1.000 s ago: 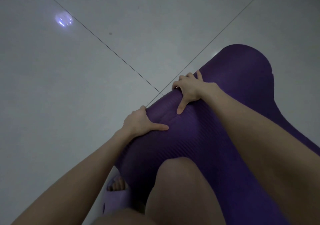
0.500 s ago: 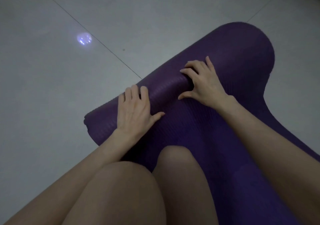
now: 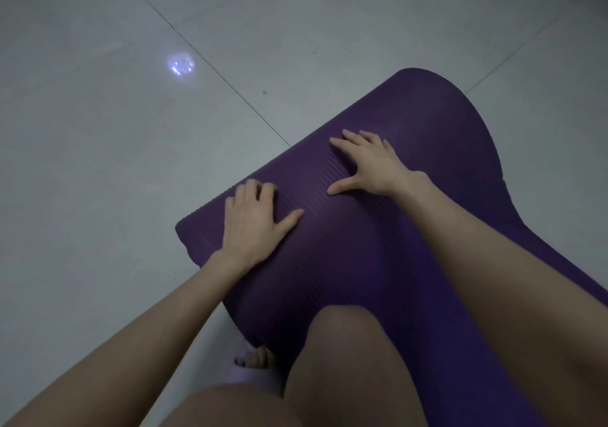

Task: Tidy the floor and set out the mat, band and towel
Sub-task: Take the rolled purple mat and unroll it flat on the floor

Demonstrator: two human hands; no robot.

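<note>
Dimly, grey tiled floor (image 3: 98, 213); left hand (image 3: 255, 222), right hand (image 3: 371, 166) spread flat on mat (image 3: 427, 124).

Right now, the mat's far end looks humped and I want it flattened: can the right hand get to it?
Probably yes. The right hand rests on the mat short of that end, only bare mat between; the left hand presses farther back.

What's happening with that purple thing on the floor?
A person is crouching over a purple mat on the tiled floor. The left hand and the right hand both press down on it with open fingers, near its far end. The mat bulges up there rather than lying flat, so it is not fully laid out yet.
</note>
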